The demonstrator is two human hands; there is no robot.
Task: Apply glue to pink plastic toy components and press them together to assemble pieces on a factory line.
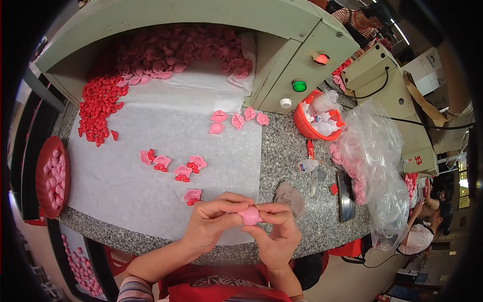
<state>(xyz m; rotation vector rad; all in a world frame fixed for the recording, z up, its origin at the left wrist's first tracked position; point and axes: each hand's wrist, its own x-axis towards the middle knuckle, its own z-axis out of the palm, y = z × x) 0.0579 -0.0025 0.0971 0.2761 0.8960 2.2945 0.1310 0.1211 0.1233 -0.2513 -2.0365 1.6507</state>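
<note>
Between the fingertips of both hands is a small rounded pink plastic piece (pixel 249 216), held just above the near edge of the white sheet. My left hand (pixel 216 219) pinches its left side. On the other side, my right hand (pixel 275 229) grips it with thumb and fingers. The underside of the piece is hidden. Close to my left hand lies a pink shell with a red part on it (pixel 192 197). Farther off are several similar pink-and-red pieces (pixel 182 173). Pink shells without red parts (pixel 238 121) rest at the sheet's far right.
Red parts (pixel 100 105) spill from a green-grey cabinet (pixel 279 65) heaped with pink shells (pixel 176 50). A red bowl (pixel 41 171) of pink pieces stands left. At right are a basket of bottles (pixel 306 128), a grey cloth (pixel 290 198), a phone (pixel 345 196) and a plastic bag (pixel 377 151).
</note>
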